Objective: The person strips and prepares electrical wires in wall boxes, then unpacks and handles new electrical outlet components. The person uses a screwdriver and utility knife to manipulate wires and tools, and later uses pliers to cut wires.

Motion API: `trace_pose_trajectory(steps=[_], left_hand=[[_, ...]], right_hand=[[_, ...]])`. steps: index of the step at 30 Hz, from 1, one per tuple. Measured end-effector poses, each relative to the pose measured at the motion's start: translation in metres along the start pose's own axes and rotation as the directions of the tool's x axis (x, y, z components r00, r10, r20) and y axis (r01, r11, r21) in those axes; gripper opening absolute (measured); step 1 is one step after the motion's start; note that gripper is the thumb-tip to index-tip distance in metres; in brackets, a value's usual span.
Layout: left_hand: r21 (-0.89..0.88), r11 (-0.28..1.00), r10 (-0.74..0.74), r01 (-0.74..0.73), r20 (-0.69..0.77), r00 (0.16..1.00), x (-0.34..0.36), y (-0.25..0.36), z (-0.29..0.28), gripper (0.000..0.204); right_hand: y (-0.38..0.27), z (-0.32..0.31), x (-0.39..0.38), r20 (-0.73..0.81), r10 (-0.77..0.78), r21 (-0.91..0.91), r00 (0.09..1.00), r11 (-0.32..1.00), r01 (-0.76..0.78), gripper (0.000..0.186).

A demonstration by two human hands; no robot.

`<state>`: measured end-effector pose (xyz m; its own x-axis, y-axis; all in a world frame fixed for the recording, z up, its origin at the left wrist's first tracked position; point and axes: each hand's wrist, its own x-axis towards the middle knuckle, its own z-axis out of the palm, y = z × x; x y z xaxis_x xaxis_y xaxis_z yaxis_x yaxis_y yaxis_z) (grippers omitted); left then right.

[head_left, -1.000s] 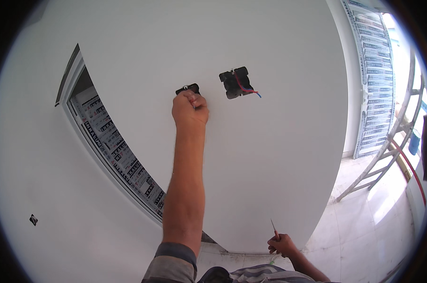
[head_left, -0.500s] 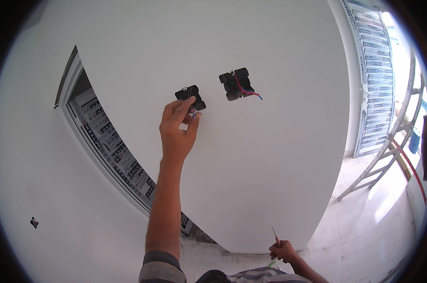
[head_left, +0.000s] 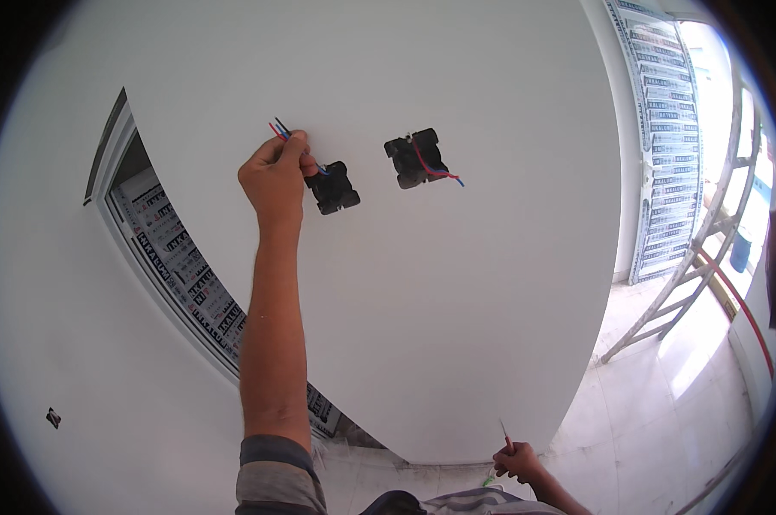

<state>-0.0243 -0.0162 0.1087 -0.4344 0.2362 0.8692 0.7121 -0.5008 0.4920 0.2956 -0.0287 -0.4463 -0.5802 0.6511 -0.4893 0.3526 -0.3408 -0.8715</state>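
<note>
My left hand pinches a small bundle of red, blue and black wires, whose ends stick out above the fingertips. These wires run out of the upper part of a black square electrical box set in the white wall; my fingers cover part of their length. To its right sits a second black box, with red and blue wires hanging from it. Low at the right, my right hand grips a screwdriver with a thin shaft pointing up. Something green shows beside that hand.
A recessed opening with a film-covered panel lies to the left. Further left is a small wall cutout. On the right, a ladder stands on the tiled floor, near a wrapped door frame and a red hose.
My left hand has moved up and left from the front of the left box, drawing its wires upward. That box is now more exposed. My right hand still holds the screwdriver low down.
</note>
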Motion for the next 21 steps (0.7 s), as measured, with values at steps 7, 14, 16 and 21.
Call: trace_pose_trajectory(steps=[7,14,16,21], left_hand=[[-0.151,0.988,-0.001,0.038,0.238,0.971,-0.003,0.001,-0.023,0.031],[-0.243,0.949,-0.123,0.202,0.305,0.944,0.017,-0.005,-0.025,0.031],[-0.223,0.948,-0.165,0.227,0.265,0.950,0.025,-0.008,-0.021,0.030],[0.020,0.996,0.087,-0.085,-0.104,0.991,-0.014,0.012,-0.004,0.026]], right_hand=[[0.000,-0.004,0.000,-0.002,0.006,-0.016,1.000,1.000,-0.006,0.027],[0.000,-0.001,-0.005,0.012,-0.010,-0.022,1.000,1.000,0.011,0.026],[0.001,0.000,-0.009,0.018,-0.009,-0.029,1.000,1.000,0.010,0.025],[0.015,-0.004,-0.010,-0.042,0.016,0.006,0.999,1.000,-0.015,0.026]])
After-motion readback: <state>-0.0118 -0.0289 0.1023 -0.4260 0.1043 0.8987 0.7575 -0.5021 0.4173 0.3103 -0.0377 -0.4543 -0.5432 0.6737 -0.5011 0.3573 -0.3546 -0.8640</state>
